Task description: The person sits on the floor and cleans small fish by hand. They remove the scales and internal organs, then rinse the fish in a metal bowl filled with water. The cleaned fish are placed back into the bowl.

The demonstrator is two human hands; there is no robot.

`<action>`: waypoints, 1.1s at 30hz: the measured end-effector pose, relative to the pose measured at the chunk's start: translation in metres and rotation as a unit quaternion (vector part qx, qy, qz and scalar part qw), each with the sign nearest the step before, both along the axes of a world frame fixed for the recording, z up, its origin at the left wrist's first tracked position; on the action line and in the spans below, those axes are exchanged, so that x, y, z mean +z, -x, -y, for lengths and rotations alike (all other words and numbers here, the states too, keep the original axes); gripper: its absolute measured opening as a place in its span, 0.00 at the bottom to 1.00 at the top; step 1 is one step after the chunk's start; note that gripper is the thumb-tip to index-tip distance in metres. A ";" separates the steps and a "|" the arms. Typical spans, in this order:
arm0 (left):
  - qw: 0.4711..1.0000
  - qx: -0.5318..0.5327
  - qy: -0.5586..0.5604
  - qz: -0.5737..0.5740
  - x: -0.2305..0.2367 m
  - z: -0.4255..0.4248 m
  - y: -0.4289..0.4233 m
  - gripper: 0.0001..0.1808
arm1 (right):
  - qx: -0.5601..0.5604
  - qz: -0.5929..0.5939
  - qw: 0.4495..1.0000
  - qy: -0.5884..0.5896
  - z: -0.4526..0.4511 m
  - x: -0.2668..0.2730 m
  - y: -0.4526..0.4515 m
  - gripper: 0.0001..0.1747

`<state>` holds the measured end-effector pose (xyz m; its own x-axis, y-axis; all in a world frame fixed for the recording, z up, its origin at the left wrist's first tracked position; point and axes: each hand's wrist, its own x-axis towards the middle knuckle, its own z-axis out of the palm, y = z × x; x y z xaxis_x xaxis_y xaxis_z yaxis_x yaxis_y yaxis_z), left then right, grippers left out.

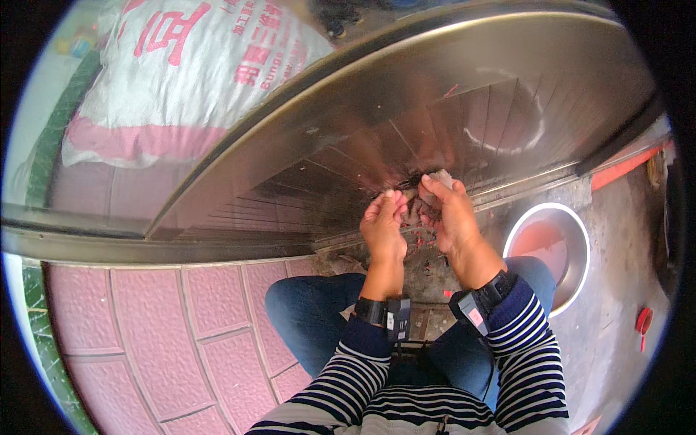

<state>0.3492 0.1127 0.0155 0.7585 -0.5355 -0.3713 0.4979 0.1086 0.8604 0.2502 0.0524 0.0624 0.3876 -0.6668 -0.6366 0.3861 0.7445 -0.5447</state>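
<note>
My right hand (454, 220) grips a greyish, damp-looking cloth (443, 178) at the foot of a shiny brown metal door panel (348, 141). Just left of it, my left hand (385, 220) has its thumb and fingertips pinched together. Whether a bit of the cloth or something else sits in that pinch is too small to tell. Red and dark scraps (421, 239) lie on the floor under and between the hands. The panel has thin vertical grooves and mirrors both forearms.
A metal basin (577, 272) of reddish water stands right of my right knee. Beyond the panel rests a white woven sack (190, 81) with pink printing. Pink paving tiles (147, 337) cover the left floor. A small red plastic item (644, 322) lies far right.
</note>
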 end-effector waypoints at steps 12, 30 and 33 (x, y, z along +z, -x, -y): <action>0.999 -0.013 -0.032 0.013 -0.001 -0.007 -0.006 0.11 | -0.008 -0.006 1.000 -0.003 0.002 -0.001 -0.001 0.20; 1.000 -0.004 -0.024 -0.011 -0.003 -0.010 -0.011 0.09 | -0.006 -0.007 1.000 -0.009 0.002 0.000 -0.002 0.20; 1.000 0.001 -0.001 0.032 0.001 -0.010 -0.014 0.11 | -0.008 -0.009 1.000 -0.003 0.001 0.000 -0.002 0.19</action>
